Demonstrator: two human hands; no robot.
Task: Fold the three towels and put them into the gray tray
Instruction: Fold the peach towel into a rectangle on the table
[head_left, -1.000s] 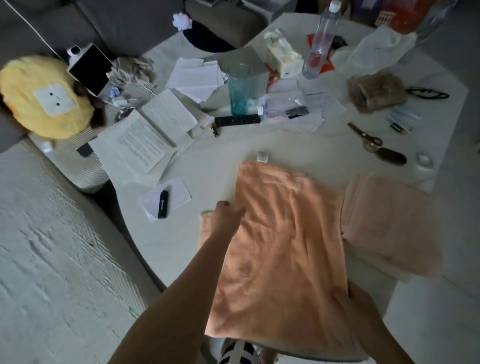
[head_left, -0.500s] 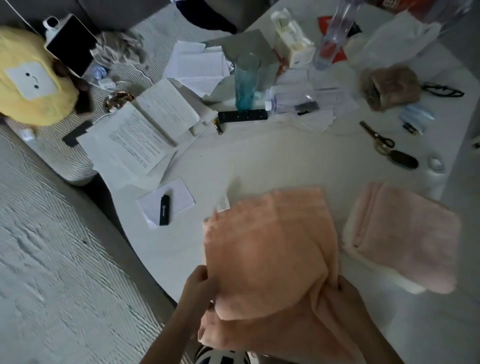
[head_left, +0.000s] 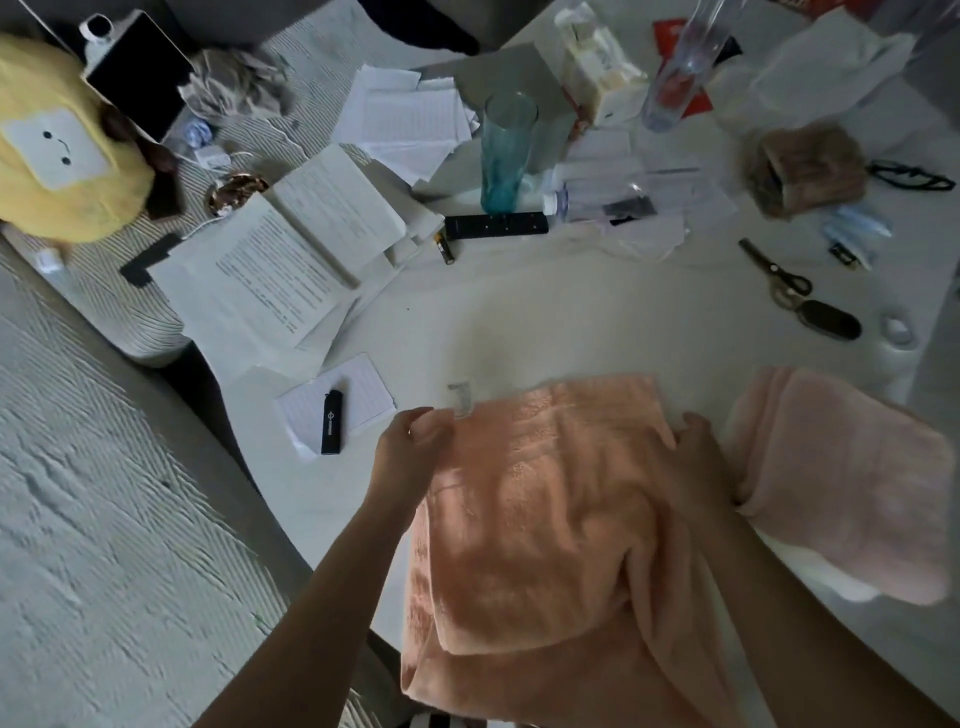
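An orange towel (head_left: 540, 519) lies doubled over on the white table (head_left: 571, 322), its lower part hanging past the near edge. My left hand (head_left: 415, 441) pinches the towel's far left corner beside a small white label. My right hand (head_left: 698, 457) holds the far right corner against the table. To the right rests a folded pale pink towel (head_left: 841, 478) on top of something white. No gray tray can be made out.
Beyond the towels lie scissors (head_left: 776, 278), a black remote (head_left: 496, 226), a teal glass (head_left: 506, 150), a plastic bottle (head_left: 680, 78), papers (head_left: 280, 270) and a notepad with a black lighter (head_left: 331, 428). A yellow plush (head_left: 57, 156) sits far left.
Both hands have carried the towel's near edge up and over to the far edge, folding the flat orange towel in half. The camera has tilted and moved closer.
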